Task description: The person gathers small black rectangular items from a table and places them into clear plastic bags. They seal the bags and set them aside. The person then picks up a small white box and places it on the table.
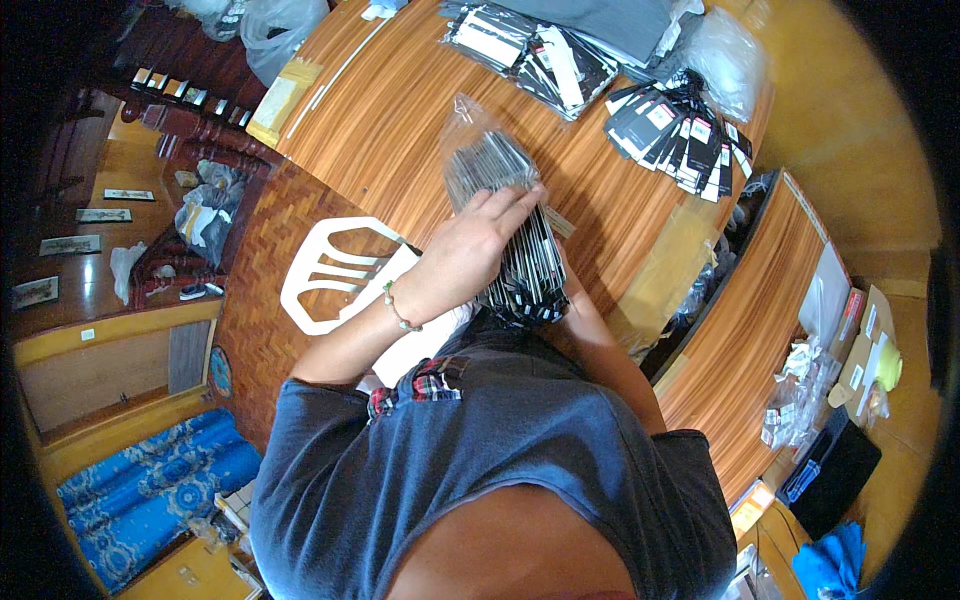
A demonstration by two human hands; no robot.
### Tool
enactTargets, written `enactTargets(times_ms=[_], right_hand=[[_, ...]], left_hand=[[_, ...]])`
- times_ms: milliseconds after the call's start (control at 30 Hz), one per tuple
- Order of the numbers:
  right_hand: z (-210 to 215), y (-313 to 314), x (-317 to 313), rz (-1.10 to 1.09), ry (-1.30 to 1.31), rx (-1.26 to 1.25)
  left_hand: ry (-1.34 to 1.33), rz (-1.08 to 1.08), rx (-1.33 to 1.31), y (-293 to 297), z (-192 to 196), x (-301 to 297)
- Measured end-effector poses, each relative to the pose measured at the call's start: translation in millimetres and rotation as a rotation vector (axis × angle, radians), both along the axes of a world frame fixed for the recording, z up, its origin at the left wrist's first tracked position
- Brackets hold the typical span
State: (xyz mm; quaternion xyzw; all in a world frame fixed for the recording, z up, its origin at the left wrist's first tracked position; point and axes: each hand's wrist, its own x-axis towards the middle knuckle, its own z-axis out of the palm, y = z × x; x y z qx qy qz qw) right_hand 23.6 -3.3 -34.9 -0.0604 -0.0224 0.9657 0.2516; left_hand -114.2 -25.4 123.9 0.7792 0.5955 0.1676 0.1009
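A thick bundle of black and white hang tags (532,272) stands at the near table edge in front of me, its upper part inside a clear plastic bag (462,150). My left hand (482,232), with a beaded bracelet at the wrist, lies across the bundle. Its fingers press over the bag's opening and the tags. My right hand (572,292) grips the bundle's right side, low down. Most of its fingers are hidden behind the tags.
On the wooden table (380,110), a fan of hang tags (675,135) lies at the far right, beside bagged tags (540,60) and a puffed plastic bag (725,60). A white plastic chair (325,270) is at left. A second tabletop (730,350) extends along the right.
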Motion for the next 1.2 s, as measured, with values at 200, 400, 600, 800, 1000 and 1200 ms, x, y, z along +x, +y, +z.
enactTargets(times_ms=[200,400,600,800,1000,1200], right_hand=[[24,4,13,-0.042,-0.163,0.146],[8,12,27,-0.042,-0.347,0.217],[12,7,30,-0.139,-0.388,0.142],[-12,22,17,0.172,-0.379,0.205],[-18,21,15,0.158,-0.461,0.329],[-2,18,3,0.175,-0.607,0.51]], left_hand=[[-0.155,0.06,-0.002,-9,0,-2],[-0.238,0.097,0.038,-4,-2,0],[-0.359,0.047,-0.048,-28,-15,0],[-0.87,0.358,-0.079,-24,-31,-8],[-0.438,0.376,0.037,-13,-44,-12],[-0.132,0.262,0.202,-7,-40,-1]])
